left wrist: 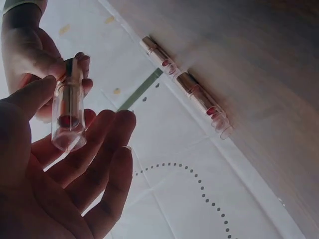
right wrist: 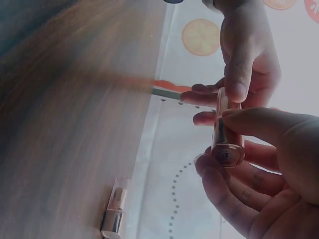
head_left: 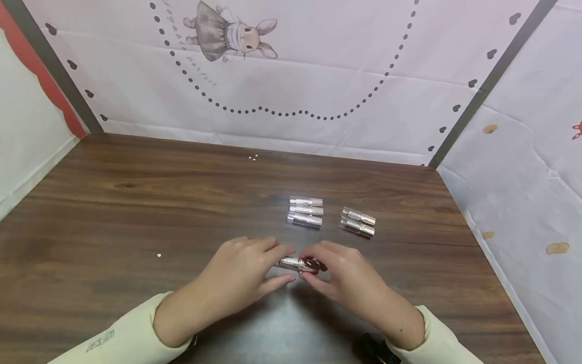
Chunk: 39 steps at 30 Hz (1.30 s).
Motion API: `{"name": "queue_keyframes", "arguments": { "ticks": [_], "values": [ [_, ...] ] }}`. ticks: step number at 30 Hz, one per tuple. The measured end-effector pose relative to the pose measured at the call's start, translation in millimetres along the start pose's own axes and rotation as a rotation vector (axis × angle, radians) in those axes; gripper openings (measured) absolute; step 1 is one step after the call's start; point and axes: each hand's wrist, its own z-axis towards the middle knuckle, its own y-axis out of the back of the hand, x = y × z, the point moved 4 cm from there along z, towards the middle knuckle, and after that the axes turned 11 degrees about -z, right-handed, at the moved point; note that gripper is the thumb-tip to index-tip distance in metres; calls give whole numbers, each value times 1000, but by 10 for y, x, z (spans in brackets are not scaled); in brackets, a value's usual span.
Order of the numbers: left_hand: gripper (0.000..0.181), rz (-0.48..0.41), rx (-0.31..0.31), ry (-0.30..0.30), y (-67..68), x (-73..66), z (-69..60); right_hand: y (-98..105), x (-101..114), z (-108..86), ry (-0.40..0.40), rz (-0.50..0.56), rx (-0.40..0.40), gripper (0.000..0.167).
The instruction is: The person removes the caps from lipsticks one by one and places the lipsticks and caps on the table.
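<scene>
A lipstick tube [head_left: 289, 263] with a clear cap and shiny metallic base is held level between both hands. My left hand [head_left: 245, 270] has its thumb and index finger at the clear cap end, while its other fingers extend loosely in the left wrist view. At the other end, my right hand [head_left: 343, 270] pinches the metallic base between thumb and fingers. The round bottom of that lipstick [right wrist: 229, 154] faces the camera in the right wrist view. The red lipstick bullet [left wrist: 69, 121] shows through the clear cap in the left wrist view.
Beyond the hands, three similar lipsticks [head_left: 305, 211] lie side by side, with two more [head_left: 357, 222] to their right. Tiny white bits [head_left: 253, 157] lie near the back of the wooden table [head_left: 136, 202], another white bit [head_left: 159, 255] left. Printed cloth [head_left: 318, 76] hangs around the table.
</scene>
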Motion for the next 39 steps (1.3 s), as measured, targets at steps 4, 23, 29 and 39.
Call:
{"name": "queue_keyframes", "arguments": {
  "ticks": [4,23,29,39],
  "values": [
    [28,2,-13,11,-29,-10,-24,-22,9,-10,2,8,-11,24],
    [25,11,40,66,-50,-1,-5,-79,-11,-38,-41,-146,29,21],
    [24,33,33,69,-47,19,-12,-82,-18,-22,-62,-193,50,22],
    [24,38,51,86,-47,34,-15,-101,-39,-9,-77,-209,61,22]
  ]
}}
